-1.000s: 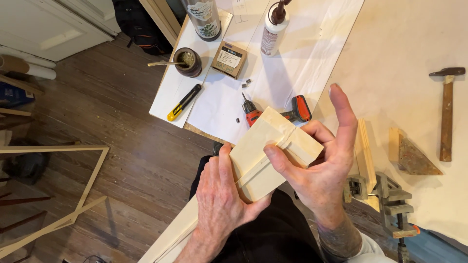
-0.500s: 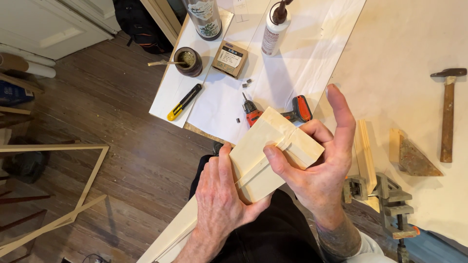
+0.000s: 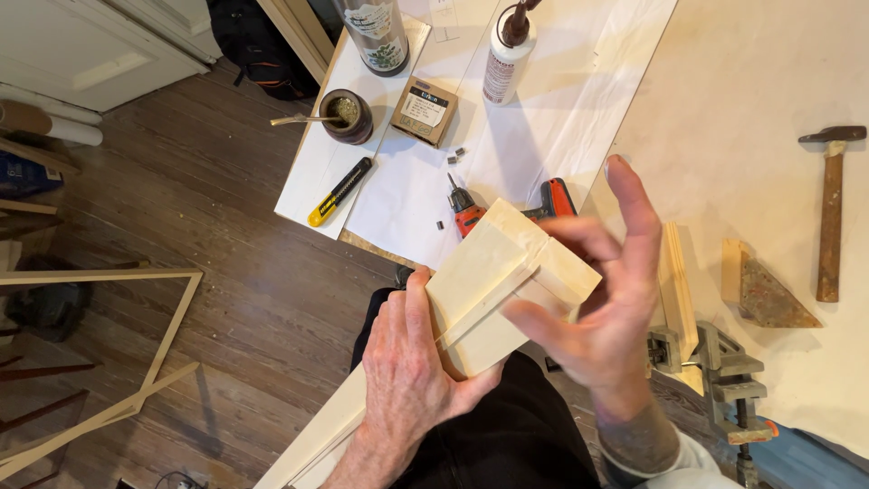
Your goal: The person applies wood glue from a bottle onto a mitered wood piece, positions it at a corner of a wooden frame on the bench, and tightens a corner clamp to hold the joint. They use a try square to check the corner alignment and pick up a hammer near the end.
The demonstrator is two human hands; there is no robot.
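1. Pale wooden moulding (image 3: 507, 281), a long profiled strip, runs up from the person's lap to just in front of the workbench edge.
2. The left hand (image 3: 412, 367) wraps it from below, fingers closed around it and thumb pressed along its face.
3. The right hand (image 3: 602, 299) is at the strip's upper end with fingers spread open and blurred; fingertips (image 3: 520, 312) touch the wood without clasping it.
4. Behind the strip's top lies a red cordless drill (image 3: 471, 210).
5. Further off on the white paper are a yellow utility knife (image 3: 338, 192), a glue bottle (image 3: 503, 56) and a small cardboard box (image 3: 424, 110).
6. A hammer (image 3: 831, 213) rests far right.
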